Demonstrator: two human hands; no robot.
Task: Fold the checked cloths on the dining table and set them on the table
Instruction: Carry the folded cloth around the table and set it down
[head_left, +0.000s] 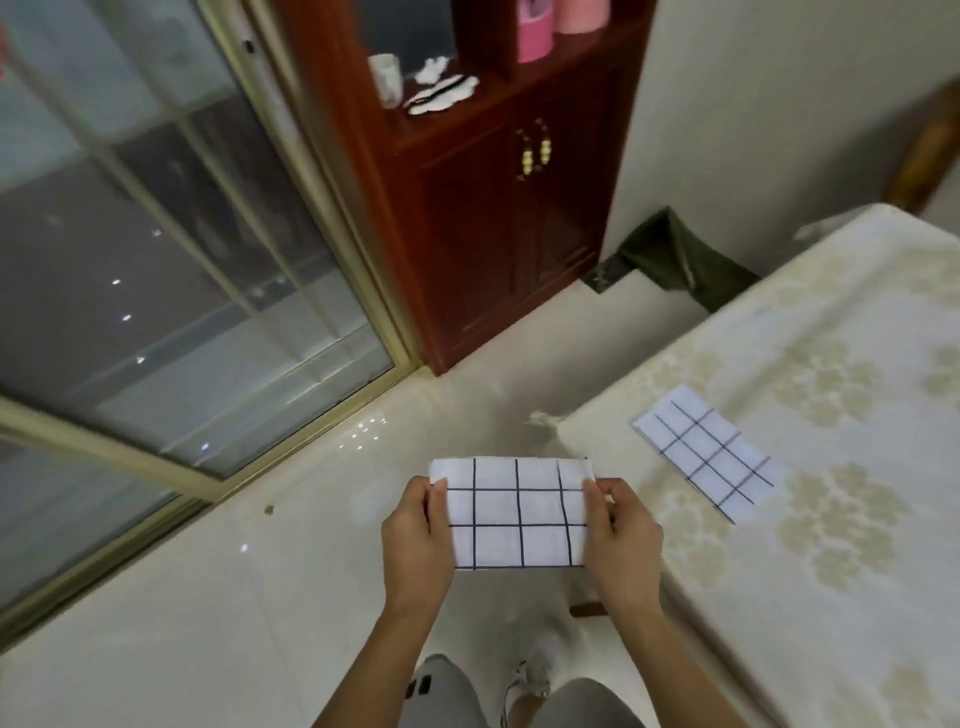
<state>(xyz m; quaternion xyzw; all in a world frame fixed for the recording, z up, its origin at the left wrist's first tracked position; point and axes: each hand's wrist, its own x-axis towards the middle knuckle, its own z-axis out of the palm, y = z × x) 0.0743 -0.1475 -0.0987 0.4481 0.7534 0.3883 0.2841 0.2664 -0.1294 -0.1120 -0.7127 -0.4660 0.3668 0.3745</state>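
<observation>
Both hands (519, 540) hold a seemingly folded checked cloth (519, 514) off-table.

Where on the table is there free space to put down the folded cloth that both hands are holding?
The left hand and right hand hold the checked cloth over the floor, off the table. A folded cloth already lies near the table's near-left corner. Bare patches: the tabletop right of and beyond that cloth, and the strip between it and the near edge.

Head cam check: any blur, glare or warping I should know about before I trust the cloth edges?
Head view: the held cloth and both hands, left and right, are fairly sharp; the cabinet and far table look smeared; small bright glints dot the floor and glass door; straight frames bow from the wide lens; the folded cloth on the table stays readable.
</observation>
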